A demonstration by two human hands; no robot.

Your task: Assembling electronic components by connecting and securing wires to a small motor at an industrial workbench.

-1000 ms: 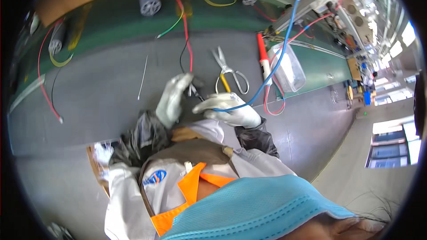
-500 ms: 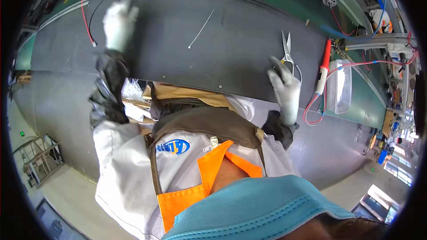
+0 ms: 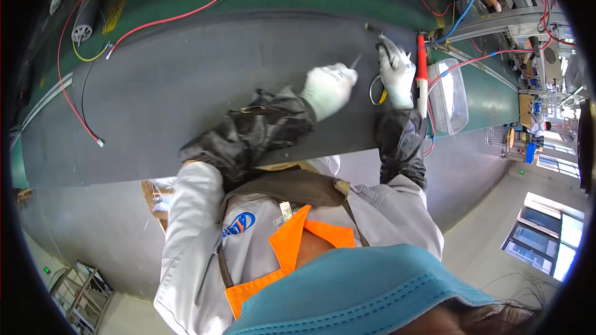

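Note:
My left hand (image 3: 331, 90), in a white glove, is closed in a loose fist over the right part of the black mat (image 3: 205, 80). A short thin end, like that of a white cable tie (image 3: 356, 60), sticks out past its fingers; the rest is hidden. Beside it, my right hand (image 3: 396, 74), also gloved, is closed over the middle of a pair of scissors (image 3: 374, 92). The ring handle with its yellow part shows near the wrist. A dark tip reaches beyond the fingertips.
To the right lie a red-and-white pen-like tool (image 3: 422, 68) on a cable and a clear plastic bin (image 3: 448, 96). Along the far green surface are grey cylindrical motors (image 3: 85, 25) with red, black, yellow and green wires. A red lead (image 3: 174, 17) reaches onto the mat.
My left hand has crossed from the far left to the right, beside my right hand. The cable tie has left the mat. My right hand has moved onto the scissors. The view has shifted.

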